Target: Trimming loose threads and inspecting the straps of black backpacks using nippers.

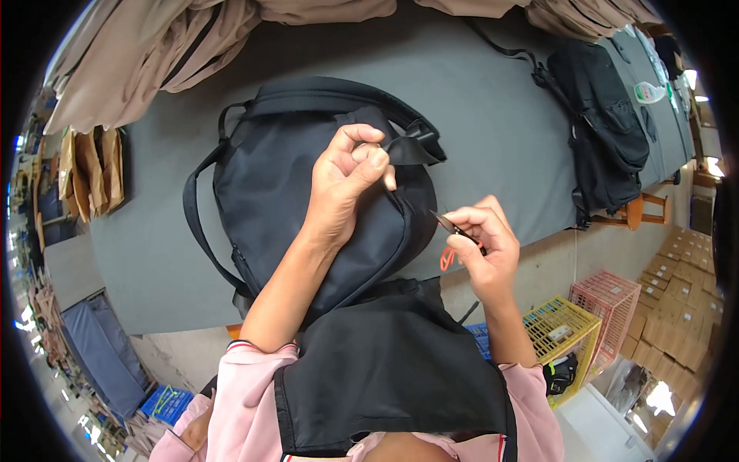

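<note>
A black backpack [285,177] lies on the grey table in front of me, its shoulder strap [331,88] along the far side. My left hand [350,165] is closed over the bag's right part, thumb and fingers pinching the end of a black webbing strap [414,146]. Whether a thread is also between those fingers is too small to tell. To the right, my right hand [489,246] grips small dark thread snips [454,226] with a red-orange cord loop [448,259]. Their tip points at the bag's right edge, apart from the left hand.
Another black backpack [596,123] lies on the table [508,154] at the right. Beige fabric [146,61] is heaped along the far edge. Brown paper pieces [92,173] stand at the left. Yellow [566,327] and pink [608,304] crates and stacked cartons [677,300] sit at lower right.
</note>
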Demonstrator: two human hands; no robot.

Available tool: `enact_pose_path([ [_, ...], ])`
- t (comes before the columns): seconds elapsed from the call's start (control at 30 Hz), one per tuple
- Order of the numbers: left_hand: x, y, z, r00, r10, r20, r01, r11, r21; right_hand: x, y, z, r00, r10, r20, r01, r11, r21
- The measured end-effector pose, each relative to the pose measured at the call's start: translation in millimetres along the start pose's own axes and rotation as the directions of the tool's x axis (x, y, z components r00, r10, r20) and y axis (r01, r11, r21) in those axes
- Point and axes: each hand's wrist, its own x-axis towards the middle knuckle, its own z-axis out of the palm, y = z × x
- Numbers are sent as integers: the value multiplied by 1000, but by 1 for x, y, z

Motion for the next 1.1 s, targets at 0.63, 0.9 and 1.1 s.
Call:
enact_pose_path([
  [0.63, -34, -7, 1, 988, -129, -85, 146, 958, 245, -14, 49, -7, 962, 214, 169, -255, 925, 280],
  [0.9, -63, -46, 9, 999, -34, 37, 18, 931, 365, 43, 69, -6, 882, 441, 166, -426, 598, 678],
  [1.1, -77, -62, 10, 995, -48, -89, 77, 930, 360, 81, 87, -38, 895, 415, 163, -419, 657, 627],
])
